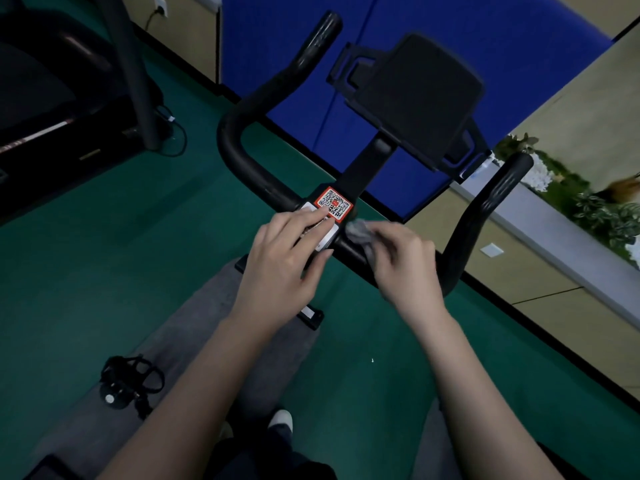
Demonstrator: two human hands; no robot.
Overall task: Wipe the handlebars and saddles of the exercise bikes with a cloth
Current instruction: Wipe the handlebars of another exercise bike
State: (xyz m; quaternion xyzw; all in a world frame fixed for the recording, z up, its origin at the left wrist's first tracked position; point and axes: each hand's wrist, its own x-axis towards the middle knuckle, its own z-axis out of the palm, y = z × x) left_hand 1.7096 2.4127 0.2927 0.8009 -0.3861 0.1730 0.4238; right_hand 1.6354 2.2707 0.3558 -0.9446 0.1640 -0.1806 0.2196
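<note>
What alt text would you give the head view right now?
The right hand holds a grey cloth against the black handlebar beside the QR sticker, where the left hand rests with straight fingers.

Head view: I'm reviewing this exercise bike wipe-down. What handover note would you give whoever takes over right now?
Left hand: open, fingers resting flat on the red-bordered QR sticker at the bar's centre.
Right hand: grips the crumpled grey cloth, pressing it on the black curved handlebar just right of the centre clamp.
Done: this frame does not show which parts are already wiped.
Left: probably the rest of the bar out to both raised ends. The saddle is out of view.
</note>
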